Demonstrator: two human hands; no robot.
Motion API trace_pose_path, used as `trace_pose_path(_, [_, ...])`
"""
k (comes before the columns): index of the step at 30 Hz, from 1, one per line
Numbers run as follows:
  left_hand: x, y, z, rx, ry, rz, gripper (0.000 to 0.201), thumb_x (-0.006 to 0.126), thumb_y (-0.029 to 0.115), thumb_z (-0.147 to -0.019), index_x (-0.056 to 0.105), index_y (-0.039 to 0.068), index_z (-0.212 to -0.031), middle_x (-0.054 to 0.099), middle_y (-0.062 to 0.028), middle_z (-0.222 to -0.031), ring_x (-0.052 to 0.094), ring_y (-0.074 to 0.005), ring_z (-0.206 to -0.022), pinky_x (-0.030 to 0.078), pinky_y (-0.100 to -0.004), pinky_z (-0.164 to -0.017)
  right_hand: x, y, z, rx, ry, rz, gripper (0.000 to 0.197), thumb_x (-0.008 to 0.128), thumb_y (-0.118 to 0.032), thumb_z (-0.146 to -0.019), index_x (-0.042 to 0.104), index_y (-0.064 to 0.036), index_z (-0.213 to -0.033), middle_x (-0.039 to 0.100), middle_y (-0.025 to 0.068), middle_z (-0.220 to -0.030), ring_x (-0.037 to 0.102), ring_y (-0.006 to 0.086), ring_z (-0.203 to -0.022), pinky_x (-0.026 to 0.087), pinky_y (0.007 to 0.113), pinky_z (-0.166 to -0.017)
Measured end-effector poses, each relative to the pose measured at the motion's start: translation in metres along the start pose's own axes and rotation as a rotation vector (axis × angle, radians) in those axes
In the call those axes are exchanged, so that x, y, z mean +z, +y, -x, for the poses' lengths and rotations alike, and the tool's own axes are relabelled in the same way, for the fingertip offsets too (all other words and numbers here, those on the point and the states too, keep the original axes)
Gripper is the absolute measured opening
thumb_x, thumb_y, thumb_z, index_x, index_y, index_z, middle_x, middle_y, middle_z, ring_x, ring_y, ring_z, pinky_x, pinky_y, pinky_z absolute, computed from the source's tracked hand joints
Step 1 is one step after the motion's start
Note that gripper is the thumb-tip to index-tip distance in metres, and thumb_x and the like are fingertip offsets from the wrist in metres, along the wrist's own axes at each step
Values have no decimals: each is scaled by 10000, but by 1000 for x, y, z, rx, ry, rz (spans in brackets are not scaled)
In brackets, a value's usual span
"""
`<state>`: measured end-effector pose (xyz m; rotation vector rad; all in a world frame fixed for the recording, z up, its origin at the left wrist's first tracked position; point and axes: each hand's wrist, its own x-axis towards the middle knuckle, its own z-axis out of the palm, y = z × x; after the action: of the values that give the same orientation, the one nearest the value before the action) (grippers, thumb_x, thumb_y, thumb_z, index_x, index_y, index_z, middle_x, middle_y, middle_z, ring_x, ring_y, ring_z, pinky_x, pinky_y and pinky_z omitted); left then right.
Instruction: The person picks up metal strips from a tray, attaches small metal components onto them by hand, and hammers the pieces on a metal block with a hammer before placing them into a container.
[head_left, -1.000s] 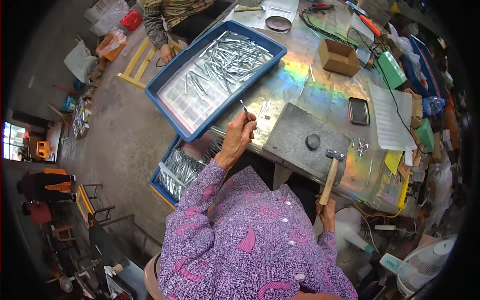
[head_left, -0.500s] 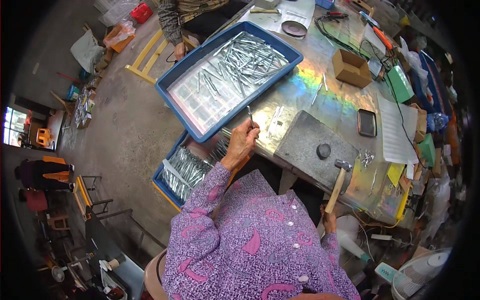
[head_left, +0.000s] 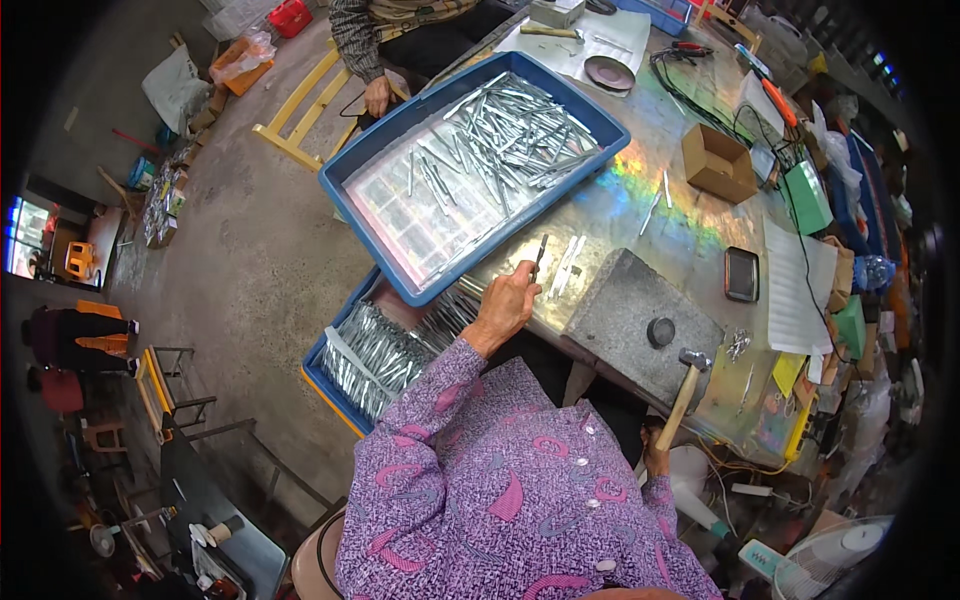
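My left hand [head_left: 506, 306] pinches a slim metal piece [head_left: 540, 256], which points up and away from the fingers. It is just off the near corner of a blue tray [head_left: 470, 268], beside a few thin metal strips [head_left: 567, 266] lying on the table. In the tray, loose silvery metal pieces [head_left: 510, 130] are heaped toward the far end. My right hand [head_left: 656, 452], low at the table's front edge, is closed around the wooden handle of a hammer [head_left: 679, 405]. The hammer's head rests on a grey stone block [head_left: 625, 300], close to a round black piece [head_left: 660, 332].
Below the tray stands a blue crate [head_left: 317, 362] packed with metal pieces. A cardboard box [head_left: 718, 163], a dark rectangular dish [head_left: 741, 274] and cables lie on the right side of the table. Across the table, another person's hand [head_left: 378, 96] shows beside the tray. A fan [head_left: 835, 560] stands lower right.
The left hand has shifted slightly right, and its metal piece now tilts toward the strips. My right hand and the hammer keep their place on the block. The whole view has shifted a little.
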<state>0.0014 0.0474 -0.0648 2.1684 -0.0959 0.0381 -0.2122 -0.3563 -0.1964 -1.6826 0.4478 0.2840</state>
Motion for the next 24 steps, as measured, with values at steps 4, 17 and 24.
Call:
trace_pose_path(4, [4,-3,-7,-24,-32,-51,226,571,82,-792,527,-23,-987,621,-214,-709,621,-364,-685,467,-395,-603,0,7,-2,46,11,-27,257,357,-248,-910,515,-45,-907,484,12,-766,437,108,-653,348,236,-565])
trace_pose_path(17, [14,-11,-24,-57,-12,-6,224,540,123,-782,544,6,-972,596,-277,-745,591,-438,-744,460,-488,-684,-5,36,-11,-97,93,310,211,522,30,-803,490,2,-1010,529,155,-841,520,287,-746,430,357,-666])
trace_pose_path(24, [15,-9,-27,-65,-11,9,222,530,116,-773,548,-7,-957,598,-271,-746,590,-435,-740,461,-482,-683,-12,39,-11,-187,39,575,218,514,49,-797,486,-10,-1005,507,126,-809,487,257,-696,420,341,-603])
